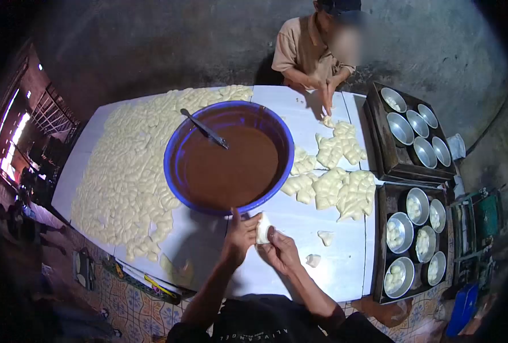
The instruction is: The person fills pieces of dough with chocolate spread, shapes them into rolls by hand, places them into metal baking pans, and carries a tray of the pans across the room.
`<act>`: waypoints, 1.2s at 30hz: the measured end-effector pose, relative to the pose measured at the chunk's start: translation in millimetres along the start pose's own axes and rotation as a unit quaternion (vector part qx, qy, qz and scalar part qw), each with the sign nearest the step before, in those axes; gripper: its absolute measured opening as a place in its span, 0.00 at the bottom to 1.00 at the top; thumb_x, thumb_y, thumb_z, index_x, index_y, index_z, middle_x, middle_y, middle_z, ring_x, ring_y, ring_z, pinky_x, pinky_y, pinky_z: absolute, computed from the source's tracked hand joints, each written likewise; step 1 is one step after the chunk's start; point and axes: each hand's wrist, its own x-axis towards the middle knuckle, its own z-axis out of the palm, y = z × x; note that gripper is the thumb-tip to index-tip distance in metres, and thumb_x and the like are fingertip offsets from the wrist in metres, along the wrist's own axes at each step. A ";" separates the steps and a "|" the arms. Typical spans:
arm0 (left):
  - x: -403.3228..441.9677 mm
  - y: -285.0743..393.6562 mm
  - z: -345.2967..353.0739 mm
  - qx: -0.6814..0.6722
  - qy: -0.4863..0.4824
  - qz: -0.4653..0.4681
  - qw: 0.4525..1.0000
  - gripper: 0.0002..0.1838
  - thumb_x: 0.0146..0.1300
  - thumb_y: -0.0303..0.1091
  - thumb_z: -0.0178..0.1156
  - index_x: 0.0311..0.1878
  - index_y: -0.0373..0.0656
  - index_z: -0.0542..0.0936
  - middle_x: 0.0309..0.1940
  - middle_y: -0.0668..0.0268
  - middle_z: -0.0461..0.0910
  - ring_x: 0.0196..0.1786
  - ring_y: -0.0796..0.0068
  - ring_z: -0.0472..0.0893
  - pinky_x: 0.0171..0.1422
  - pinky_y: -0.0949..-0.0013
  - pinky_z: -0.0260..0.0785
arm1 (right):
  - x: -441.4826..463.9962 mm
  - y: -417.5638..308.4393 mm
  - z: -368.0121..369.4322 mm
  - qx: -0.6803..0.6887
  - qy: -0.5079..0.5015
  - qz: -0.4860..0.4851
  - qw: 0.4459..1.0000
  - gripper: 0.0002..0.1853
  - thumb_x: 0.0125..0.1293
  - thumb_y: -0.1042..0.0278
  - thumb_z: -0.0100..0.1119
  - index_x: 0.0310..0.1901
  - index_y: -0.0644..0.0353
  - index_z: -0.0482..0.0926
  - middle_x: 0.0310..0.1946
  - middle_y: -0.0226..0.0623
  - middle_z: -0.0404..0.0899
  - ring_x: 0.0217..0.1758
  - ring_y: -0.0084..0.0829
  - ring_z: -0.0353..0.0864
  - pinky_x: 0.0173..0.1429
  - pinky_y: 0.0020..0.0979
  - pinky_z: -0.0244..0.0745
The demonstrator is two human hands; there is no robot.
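A small piece of white dough point(262, 230) is held between my two hands, just in front of the blue basin's near rim. My left hand point(241, 237) grips its left side, with the thumb pointing up. On the other side, my right hand point(284, 251) pinches the dough where a dab of brown paste shows. The blue basin point(289, 150) holds smooth brown paste point(231, 171). A dark-handled utensil point(205, 128) rests in it, leaning over the far left rim.
Many dough pieces point(131, 171) cover the table's left side; more dough clusters point(340, 191) lie right of the basin. A small dough scrap point(325, 237) sits nearer me. Two dark trays point(382, 240) hold round metal tins, several with dough balls. Opposite, another person's hands point(327, 94) handle dough.
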 end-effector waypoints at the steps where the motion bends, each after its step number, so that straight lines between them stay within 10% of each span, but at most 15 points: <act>1: -14.4 -4.2 7.2 -0.006 0.022 0.029 0.999 0.49 0.68 0.69 0.33 0.67 0.24 0.60 0.62 0.45 0.68 0.62 0.56 0.72 0.68 0.57 0.62 | -6.2 -1.4 4.6 -0.089 0.069 -0.005 0.994 0.14 0.70 0.69 0.54 0.52 0.69 0.75 0.48 0.44 0.75 0.43 0.29 0.77 0.50 0.31 0.73; 3: -29.5 -16.5 11.9 0.049 0.077 0.033 0.995 0.35 0.73 0.55 0.41 0.68 0.30 0.61 0.62 0.51 0.69 0.62 0.60 0.72 0.68 0.57 0.62 | -20.5 -1.0 14.7 -0.124 0.088 -0.096 0.984 0.12 0.68 0.71 0.56 0.50 0.68 0.78 0.47 0.40 0.76 0.44 0.25 0.75 0.50 0.28 0.70; 8: -59.1 -52.7 13.1 0.254 0.031 0.178 0.950 0.27 0.61 0.15 0.57 0.64 0.27 0.65 0.52 0.58 0.73 0.57 0.67 0.75 0.62 0.70 0.70 | -55.9 -5.9 11.7 -0.639 -0.042 -0.365 0.676 0.19 0.58 0.75 0.62 0.53 0.62 0.78 0.51 0.43 0.72 0.50 0.34 0.75 0.54 0.31 0.70; 13: -72.9 -74.1 1.5 0.204 -0.017 0.184 0.962 0.14 0.64 0.19 0.58 0.53 0.26 0.75 0.45 0.61 0.73 0.46 0.73 0.80 0.50 0.75 0.76 | -67.3 -11.7 1.9 -0.385 0.013 -0.305 0.871 0.11 0.61 0.75 0.60 0.46 0.65 0.80 0.48 0.43 0.75 0.51 0.36 0.77 0.55 0.33 0.72; 20: -75.0 -108.7 -4.7 0.076 0.059 0.014 0.995 0.10 0.64 0.30 0.63 0.35 0.30 0.78 0.39 0.63 0.77 0.40 0.76 0.80 0.45 0.74 0.80 | -97.1 -1.4 1.3 -0.512 0.022 -0.230 0.827 0.10 0.65 0.72 0.59 0.46 0.64 0.82 0.34 0.39 0.82 0.39 0.30 0.81 0.45 0.29 0.75; 25: -68.9 -132.2 -20.3 0.309 0.000 0.170 0.936 0.16 0.60 0.20 0.62 0.51 0.35 0.71 0.36 0.66 0.76 0.41 0.76 0.80 0.39 0.72 0.73 | -94.5 9.6 -12.1 -0.536 0.062 -0.204 0.817 0.25 0.69 0.67 0.55 0.66 0.61 0.66 0.43 0.37 0.77 0.38 0.25 0.74 0.40 0.25 0.73; 28: -89.7 -100.2 -10.2 0.050 -0.116 0.127 0.984 0.23 0.56 0.13 0.58 0.55 0.37 0.67 0.47 0.58 0.73 0.53 0.70 0.77 0.54 0.69 0.73 | -100.1 -15.3 -21.0 -0.242 -0.098 0.214 0.941 0.26 0.70 0.68 0.52 0.68 0.59 0.62 0.46 0.33 0.78 0.40 0.24 0.76 0.38 0.23 0.72; 33: -93.3 -105.5 -22.1 0.249 -0.005 0.210 0.946 0.25 0.54 0.18 0.60 0.57 0.38 0.70 0.56 0.59 0.71 0.64 0.67 0.69 0.63 0.62 0.67 | -85.0 19.5 -53.6 -0.485 -0.053 -0.152 0.860 0.39 0.53 0.84 0.57 0.70 0.59 0.60 0.47 0.41 0.80 0.51 0.36 0.79 0.59 0.30 0.70; 36: -95.2 -99.3 -4.8 0.442 -0.053 0.190 0.875 0.28 0.59 0.28 0.60 0.64 0.46 0.71 0.62 0.57 0.70 0.69 0.59 0.65 0.71 0.58 0.57 | -90.5 9.1 -61.0 -0.565 -0.012 -0.179 0.805 0.38 0.52 0.80 0.60 0.68 0.59 0.61 0.53 0.47 0.76 0.56 0.43 0.75 0.63 0.36 0.68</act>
